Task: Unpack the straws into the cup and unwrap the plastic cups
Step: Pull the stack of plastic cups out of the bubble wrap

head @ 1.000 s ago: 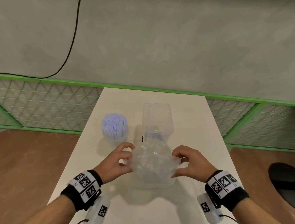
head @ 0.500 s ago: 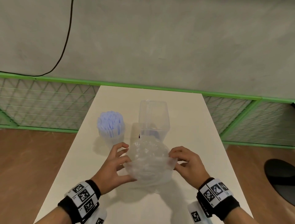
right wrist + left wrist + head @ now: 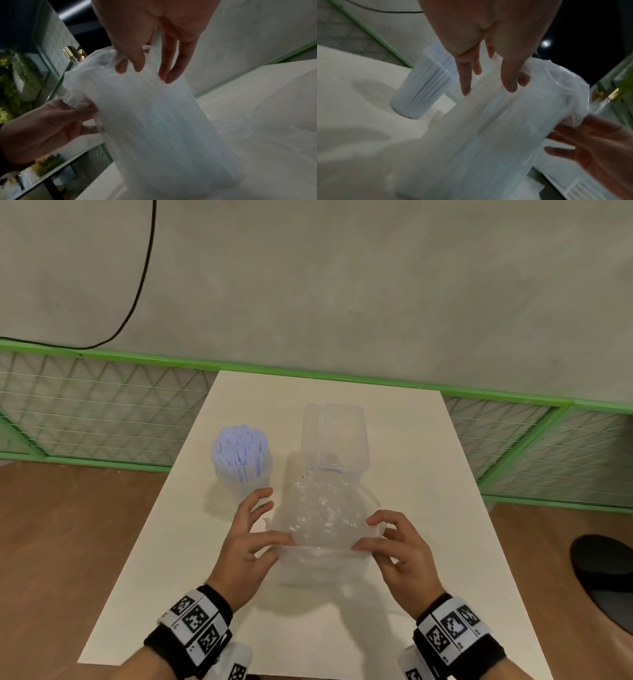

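A stack of plastic cups in crinkled clear wrap (image 3: 325, 518) stands upright on the white table (image 3: 428, 491), close in front of me. My left hand (image 3: 274, 539) pinches the wrap's near left edge between thumb and forefinger, its other fingers spread. My right hand (image 3: 366, 539) pinches the near right edge. In the right wrist view the right hand (image 3: 137, 67) grips the bunched top of the wrap (image 3: 154, 115), and the left hand (image 3: 82, 112) holds its other side. A clear cup full of pale blue straws (image 3: 241, 453) stands to the left, also in the left wrist view (image 3: 421, 89).
A clear square plastic container (image 3: 334, 436) stands right behind the wrapped cups. A green mesh fence (image 3: 102, 412) runs behind the table below a grey wall. A black object (image 3: 609, 577) lies on the wooden floor at the right.
Both hands have shifted from the sides of the wrap's top round to its near edge. The left hand's fingers, curled a second ago, are now spread.
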Tool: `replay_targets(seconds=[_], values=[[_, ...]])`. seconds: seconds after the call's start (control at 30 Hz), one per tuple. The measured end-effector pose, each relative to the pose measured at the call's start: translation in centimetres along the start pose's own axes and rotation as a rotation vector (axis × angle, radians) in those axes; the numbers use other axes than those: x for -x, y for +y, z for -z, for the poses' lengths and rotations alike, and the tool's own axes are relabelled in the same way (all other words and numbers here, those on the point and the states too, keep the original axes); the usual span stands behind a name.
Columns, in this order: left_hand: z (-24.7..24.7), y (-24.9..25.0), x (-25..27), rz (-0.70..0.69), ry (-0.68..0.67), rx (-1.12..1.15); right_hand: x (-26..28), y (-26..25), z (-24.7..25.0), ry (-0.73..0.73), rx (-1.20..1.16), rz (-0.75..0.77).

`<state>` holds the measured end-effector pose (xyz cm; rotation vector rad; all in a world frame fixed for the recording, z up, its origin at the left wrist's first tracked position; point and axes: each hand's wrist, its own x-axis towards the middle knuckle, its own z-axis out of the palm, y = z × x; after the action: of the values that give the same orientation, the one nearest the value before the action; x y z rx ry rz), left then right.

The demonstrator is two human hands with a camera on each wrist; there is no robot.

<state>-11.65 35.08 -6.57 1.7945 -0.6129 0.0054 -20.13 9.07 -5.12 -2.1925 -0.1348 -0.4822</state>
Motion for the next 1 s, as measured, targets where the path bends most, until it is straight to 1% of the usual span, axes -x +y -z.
replay_targets(seconds=[0.07, 0.13, 0.2, 0.27, 0.33, 0.47, 0.57, 0.6, 0.67, 0.73, 0.8, 0.9, 1.0], values=[[0.5, -0.3, 0.1, -0.042, -0.015, -0.091, 0.1, -0.3, 0.2, -0.064, 0.045, 0.052], [0.9, -0.1, 0.3, -0.040, -0.075, -0.112, 0.1, -0.7, 0.7, -0.143, 0.051, 0.076], [1.4, 0.8, 0.3, -0.016, -0.163, -0.132, 0.0, -1.3, 1.1, -0.199, 0.024, 0.040], [1.6, 1.7, 0.2, 0.012, -0.196, -0.154, -0.3, -1.8, 1.2, -0.206, -0.004, -0.025], [1.4, 2.0, 0.0, 0.031, -0.176, -0.171, -0.5, -2.0, 1.1, -0.195, 0.001, -0.062], [0.1, 1.6, 0.1, -0.059, -0.093, -0.195, -0.7, -1.7, 0.5, -0.239, 0.036, -0.024], [-0.9, 1.1, 0.4, -0.084, -0.036, -0.156, -0.6, -1.4, 0.3, -0.214, 0.048, -0.013], [-1.2, 1.0, 0.4, -0.094, -0.017, -0.158, -0.5, -1.4, 0.1, -0.195, 0.055, -0.025], [-1.5, 0.6, 0.5, -0.104, 0.026, -0.161, -0.5, -1.6, -0.3, -0.148, 0.049, -0.104], [-1.6, 0.5, 0.6, -0.082, 0.057, -0.152, -0.7, -1.7, -0.5, -0.109, 0.033, -0.209], [-1.3, 0.5, 0.8, -0.043, 0.071, -0.146, -1.3, -2.0, -0.4, -0.102, 0.026, -0.260], [-0.7, 0.5, 0.8, 0.064, 0.053, -0.117, -2.3, -1.9, 0.1, -0.186, 0.014, -0.311], [-0.2, 0.6, 0.3, 0.196, -0.006, -0.071, -2.9, -1.4, 0.2, -0.266, 0.025, -0.350]])
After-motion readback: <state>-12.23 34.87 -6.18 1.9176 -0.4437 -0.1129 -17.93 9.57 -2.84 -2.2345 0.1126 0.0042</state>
